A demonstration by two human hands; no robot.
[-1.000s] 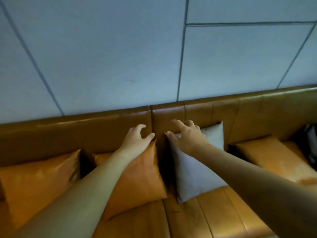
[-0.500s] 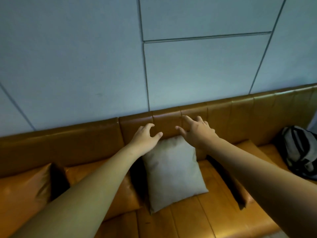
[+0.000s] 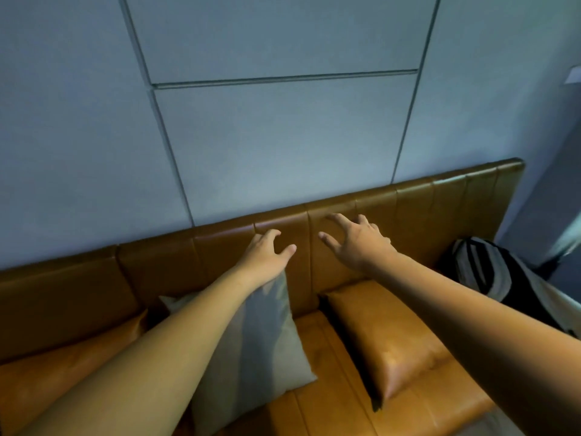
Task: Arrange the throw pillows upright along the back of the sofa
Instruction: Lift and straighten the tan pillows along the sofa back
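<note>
A grey throw pillow (image 3: 264,341) leans upright against the tan leather sofa back (image 3: 424,212), partly hidden by my left forearm. To its right an orange leather pillow (image 3: 386,335) lies flat on the seat. Another orange pillow (image 3: 78,360) shows at the lower left, behind my left arm. My left hand (image 3: 267,256) hovers open just above the grey pillow's top right corner, holding nothing. My right hand (image 3: 355,243) is open with fingers spread in front of the sofa back, above the flat orange pillow and apart from it.
A black-and-white striped bag (image 3: 490,278) lies on the sofa's right end. Behind the sofa rises a pale grey panelled wall (image 3: 283,136). The sofa back ends at the right near a wall corner (image 3: 534,184).
The view and both hands have shifted right along the sofa. The grey pillow now sits under my left hand instead of between the hands, and my right hand is over the flat orange pillow.
</note>
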